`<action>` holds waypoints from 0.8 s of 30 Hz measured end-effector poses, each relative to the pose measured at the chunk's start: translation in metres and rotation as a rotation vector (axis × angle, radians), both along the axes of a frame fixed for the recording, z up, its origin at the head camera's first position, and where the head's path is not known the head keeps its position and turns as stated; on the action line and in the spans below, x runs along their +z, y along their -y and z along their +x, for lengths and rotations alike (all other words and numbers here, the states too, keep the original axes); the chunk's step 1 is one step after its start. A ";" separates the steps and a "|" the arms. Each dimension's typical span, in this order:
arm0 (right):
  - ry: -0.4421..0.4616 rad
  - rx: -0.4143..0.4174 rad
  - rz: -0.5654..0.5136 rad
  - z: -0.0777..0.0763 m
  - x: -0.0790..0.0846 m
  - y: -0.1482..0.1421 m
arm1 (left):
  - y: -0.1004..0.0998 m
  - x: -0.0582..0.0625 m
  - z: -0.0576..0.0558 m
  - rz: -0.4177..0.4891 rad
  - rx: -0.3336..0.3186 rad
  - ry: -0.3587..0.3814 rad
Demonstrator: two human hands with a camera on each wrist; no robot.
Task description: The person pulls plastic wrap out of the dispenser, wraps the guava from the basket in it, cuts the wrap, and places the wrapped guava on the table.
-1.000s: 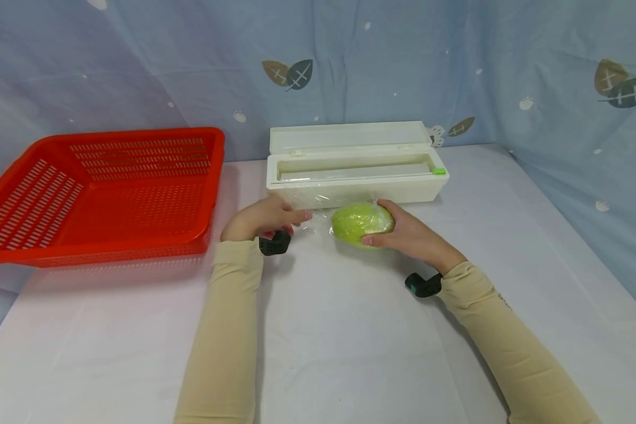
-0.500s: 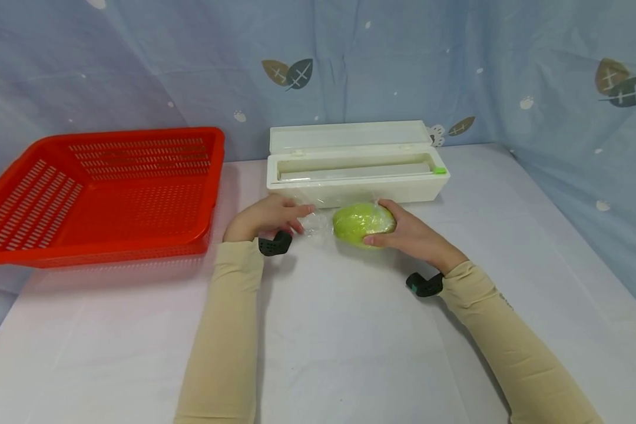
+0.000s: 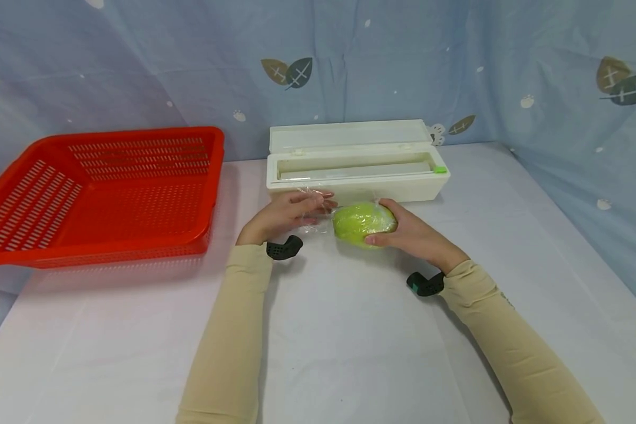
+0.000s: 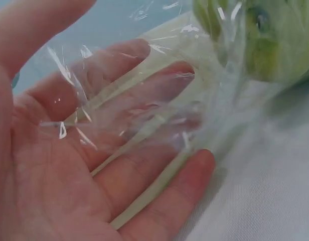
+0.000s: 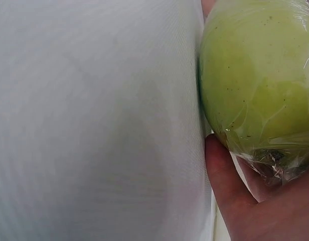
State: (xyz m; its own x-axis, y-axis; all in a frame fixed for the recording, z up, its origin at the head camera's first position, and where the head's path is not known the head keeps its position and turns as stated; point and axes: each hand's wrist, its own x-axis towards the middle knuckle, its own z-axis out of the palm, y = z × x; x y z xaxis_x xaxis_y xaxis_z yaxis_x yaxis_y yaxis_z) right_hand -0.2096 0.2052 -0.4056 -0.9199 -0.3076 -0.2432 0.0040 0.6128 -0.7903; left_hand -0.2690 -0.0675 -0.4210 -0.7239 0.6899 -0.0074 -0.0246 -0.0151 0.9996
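Note:
An oval yellow-green fruit [image 3: 364, 224], like a small melon, lies on the table wrapped in clear cling film. My right hand [image 3: 416, 235] grips its right end, thumb on the near side and fingers on the far side. In the right wrist view the fruit [image 5: 265, 75] shows small dark specks and a stem end under gathered film. Loose cling film [image 4: 139, 108] trails from the fruit's left end. Behind that film, my left hand [image 3: 288, 213] spreads with fingers nearly straight; in the left wrist view its palm and fingers show through the film.
Just behind the hands stands a white cling-film box [image 3: 355, 189], lid raised, with a roll [image 3: 355, 171] inside and a green slider [image 3: 440, 169] at its right end. A red slotted basket [image 3: 206, 235] sits at the left. A patterned blue cloth [image 3: 376, 65] hangs behind the table.
My left hand has moved right and slightly up, its fingers straightening behind the loose film near the fruit. The right hand and the fruit have stayed almost in place.

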 end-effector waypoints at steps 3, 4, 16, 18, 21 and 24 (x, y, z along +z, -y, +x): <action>-0.003 0.001 0.004 -0.001 -0.001 -0.001 | -0.003 0.003 0.001 0.042 -0.010 0.011; -0.003 0.002 0.004 -0.001 -0.001 -0.001 | -0.004 0.004 0.002 0.041 0.001 0.014; -0.009 -0.006 0.021 -0.002 -0.003 -0.001 | -0.015 0.037 0.016 -0.061 0.134 -0.083; -0.013 -0.010 0.021 -0.002 -0.003 -0.001 | -0.017 0.039 0.018 -0.046 0.114 -0.105; -0.010 -0.021 0.025 -0.002 -0.003 -0.001 | -0.021 0.042 0.021 -0.054 0.102 -0.132; -0.018 -0.032 0.030 -0.003 -0.003 -0.001 | -0.026 0.046 0.024 -0.079 0.111 -0.159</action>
State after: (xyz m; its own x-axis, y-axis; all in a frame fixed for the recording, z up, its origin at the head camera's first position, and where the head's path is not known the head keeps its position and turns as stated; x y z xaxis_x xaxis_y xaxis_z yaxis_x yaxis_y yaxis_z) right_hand -0.2122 0.2060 -0.4083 -0.9334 -0.2710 -0.2353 0.0101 0.6357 -0.7719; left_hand -0.2451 -0.0420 -0.3747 -0.7916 0.6079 0.0617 0.1307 0.0698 0.9890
